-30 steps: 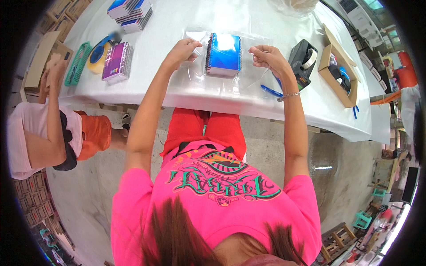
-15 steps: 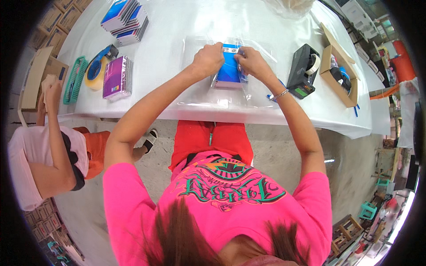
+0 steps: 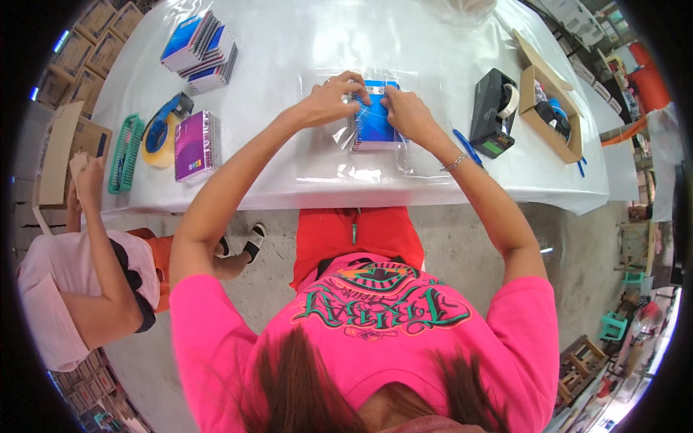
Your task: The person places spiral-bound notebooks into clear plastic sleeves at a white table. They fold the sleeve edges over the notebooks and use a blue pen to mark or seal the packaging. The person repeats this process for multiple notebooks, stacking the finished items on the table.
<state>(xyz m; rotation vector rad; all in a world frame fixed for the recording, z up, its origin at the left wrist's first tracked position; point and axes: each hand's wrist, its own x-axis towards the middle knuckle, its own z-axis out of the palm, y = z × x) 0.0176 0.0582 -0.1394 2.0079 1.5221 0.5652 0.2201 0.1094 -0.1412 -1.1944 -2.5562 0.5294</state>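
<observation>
A small stack of blue spiral notebooks (image 3: 375,128) lies on the table in front of me, on a sheet of clear plastic film (image 3: 328,162). Film is drawn up around the stack and crumples at its left side. My left hand (image 3: 332,101) is at the stack's upper left, fingers bent over the film and fingertips on the blue cover. At the upper right edge, my right hand (image 3: 410,115) is closed, its fingers pinching film against the notebooks. The exact grip of both sets of fingertips is partly hidden.
A black tape dispenser (image 3: 494,115), a blue pen (image 3: 468,148) and an open cardboard box (image 3: 552,108) lie to the right. Left are purple notebooks (image 3: 193,148), a tape gun (image 3: 160,137), a green basket (image 3: 126,155) and stacked notebooks (image 3: 198,54). Another person (image 3: 94,281) works at far left.
My left hand has loosened from a tight fist to bent, slightly spread fingers and shifted a little left. Film now bunches at the stack's left side. My right hand stays at the right edge.
</observation>
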